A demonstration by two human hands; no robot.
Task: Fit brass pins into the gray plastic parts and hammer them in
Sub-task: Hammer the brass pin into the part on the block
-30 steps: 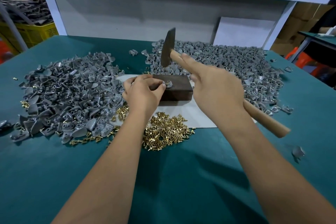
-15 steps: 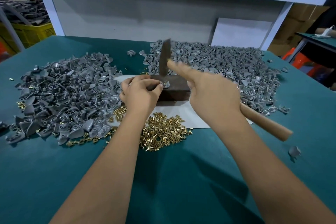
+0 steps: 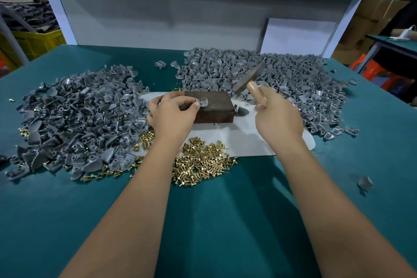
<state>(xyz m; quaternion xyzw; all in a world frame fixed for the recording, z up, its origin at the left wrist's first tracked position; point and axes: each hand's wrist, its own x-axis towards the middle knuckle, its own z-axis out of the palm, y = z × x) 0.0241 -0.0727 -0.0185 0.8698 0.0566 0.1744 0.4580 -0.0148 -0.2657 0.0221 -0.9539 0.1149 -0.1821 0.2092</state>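
Even overhead light, soft shadows under forearms; hammer [image 3: 249,79] motion-blurred; wide-angle bending at edges.

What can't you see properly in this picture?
- Hammer head, head view: smeared by motion blur.
- Gray part on the dark block: too small to tell whether its pin is fully in.
- Left hand fingertips: hidden behind its own knuckles.
- Hammer handle: mostly covered by the right hand.

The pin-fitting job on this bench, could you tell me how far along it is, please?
Which pile holds finished parts cannot be told. In hand: the left hand holds a gray part on the block; the right hand holds the hammer raised. Left: a large heap of brass pins, so plenty remains.
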